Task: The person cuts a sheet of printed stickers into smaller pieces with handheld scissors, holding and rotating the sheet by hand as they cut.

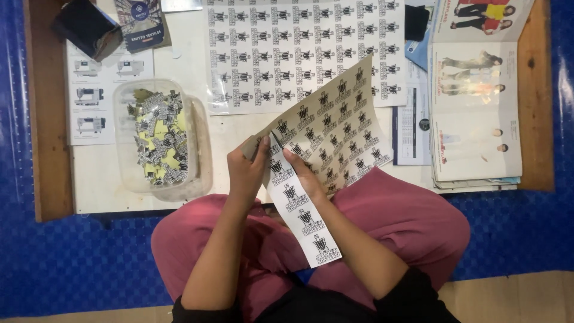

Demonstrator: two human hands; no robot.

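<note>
My left hand [248, 170] pinches the near left corner of a tan label sheet [341, 128] printed with rows of black-and-white logos and held tilted over the table edge. My right hand [305, 176] grips the top of a long label strip [305, 221] that hangs from the sheet down over my pink-clad lap. A thin dark line shows between the two hands; I cannot tell what it is. The hands are a few centimetres apart.
A clear plastic tub [158, 140] of cut labels and yellow scraps stands at the left. A large white logo sheet [299, 51] lies behind. Catalogues [475, 113] are stacked at the right, sewing-machine leaflets [89, 101] and a dark box [84, 27] at the far left. A blue mat [72, 263] covers the floor.
</note>
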